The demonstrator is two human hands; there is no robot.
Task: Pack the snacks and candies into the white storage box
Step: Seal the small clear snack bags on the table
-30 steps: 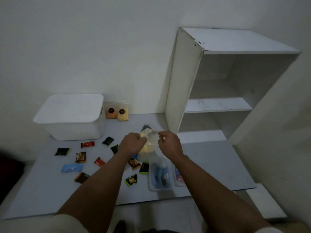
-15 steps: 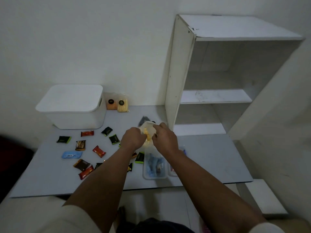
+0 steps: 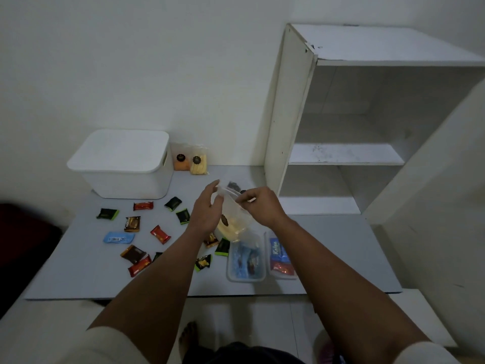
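Both hands at clear snack bag [image 3: 233,219], right of white storage box [image 3: 123,166]: right hand [image 3: 258,206] pinches top edge, left hand [image 3: 206,208] fingers straight against side, likely steadying it. Box lid on; candies [image 3: 160,233] scattered on tabletop [image 3: 341,258] before box.

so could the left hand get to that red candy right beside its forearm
Probably yes. The red candy lies bare on the table just outboard of the forearm, nothing over it. But the left hand is at the clear bag, so it would have to leave that first.
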